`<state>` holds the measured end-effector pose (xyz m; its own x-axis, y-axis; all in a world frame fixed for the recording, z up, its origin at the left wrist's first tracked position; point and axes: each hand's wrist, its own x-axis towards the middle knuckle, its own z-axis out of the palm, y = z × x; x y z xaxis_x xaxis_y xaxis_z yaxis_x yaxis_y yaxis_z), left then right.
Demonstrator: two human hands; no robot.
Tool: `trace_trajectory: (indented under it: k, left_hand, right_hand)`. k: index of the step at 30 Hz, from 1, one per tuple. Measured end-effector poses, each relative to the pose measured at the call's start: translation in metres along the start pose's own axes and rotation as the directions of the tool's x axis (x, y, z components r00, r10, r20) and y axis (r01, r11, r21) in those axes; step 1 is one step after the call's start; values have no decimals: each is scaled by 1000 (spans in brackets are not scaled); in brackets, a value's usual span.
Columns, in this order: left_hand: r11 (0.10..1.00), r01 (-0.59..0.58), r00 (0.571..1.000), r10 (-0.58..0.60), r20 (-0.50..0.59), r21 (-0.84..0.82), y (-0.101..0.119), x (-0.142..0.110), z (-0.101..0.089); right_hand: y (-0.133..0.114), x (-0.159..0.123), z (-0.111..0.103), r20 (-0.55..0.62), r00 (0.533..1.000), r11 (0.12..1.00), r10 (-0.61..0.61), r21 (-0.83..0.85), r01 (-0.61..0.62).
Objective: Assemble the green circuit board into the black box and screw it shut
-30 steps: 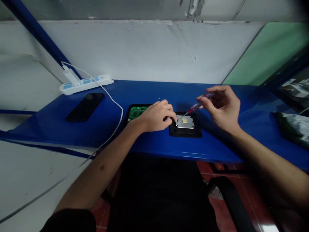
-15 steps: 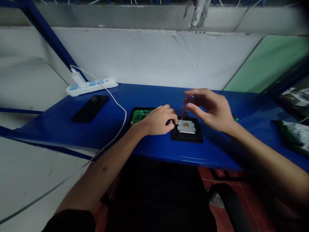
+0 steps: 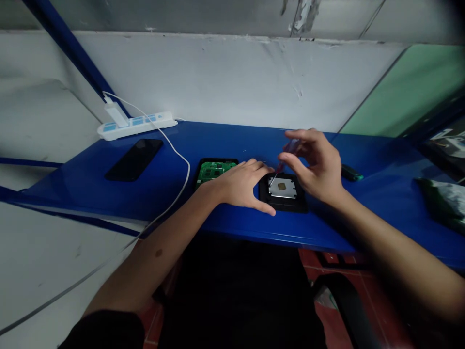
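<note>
My right hand (image 3: 317, 165) is closed around the translucent purplish handle of a screwdriver (image 3: 292, 147). The tool slants down to the left, its tip at the upper left corner of a silver metal plate (image 3: 286, 191) with a small tan square on it. This plate lies in a black plastic housing (image 3: 286, 207) on the blue table. My left hand (image 3: 247, 184) is spread, thumb and fingers apart, at the left side of the housing and appears to touch its edge. Partly behind that hand is a green circuit board (image 3: 214, 170) in a black case.
A black phone (image 3: 134, 160) lies at the left of the blue table (image 3: 174, 189), before a white power strip (image 3: 138, 125) with a plugged-in charger. The charger's white cable (image 3: 187, 169) hangs over the front edge. A dark green-tipped object (image 3: 351, 173) and a shiny bag (image 3: 445, 198) lie right.
My left hand has opened from a pinch near the screwdriver tip, and its thumb now stretches along the housing's left side. The screwdriver stays at the plate's corner in my right hand.
</note>
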<state>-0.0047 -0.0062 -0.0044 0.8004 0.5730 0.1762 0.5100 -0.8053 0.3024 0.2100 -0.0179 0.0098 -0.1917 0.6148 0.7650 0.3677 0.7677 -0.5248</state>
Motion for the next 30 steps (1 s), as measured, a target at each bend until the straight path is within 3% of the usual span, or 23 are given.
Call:
trace_trajectory:
  k: [6,13,24,30]
  left_hand:
    - [999,-20,1000,19,9,40,-1,0,2]
    - [999,-28,1000,28,15,41,-2,1,2]
    - [998,-37,999,37,0,46,-2,2,3]
    - [998,-27,999,26,23,49,-2,1,2]
  right_hand:
    - [-8,0,2,17,999,996,43,72,-44]
    - [-1,0,3,-110,993,997,-38,-71,30]
    - [-8,-6,7,-19,1000,997,15,76,-13]
    - [-7,-7,7,-24,999,999,35,39,-34]
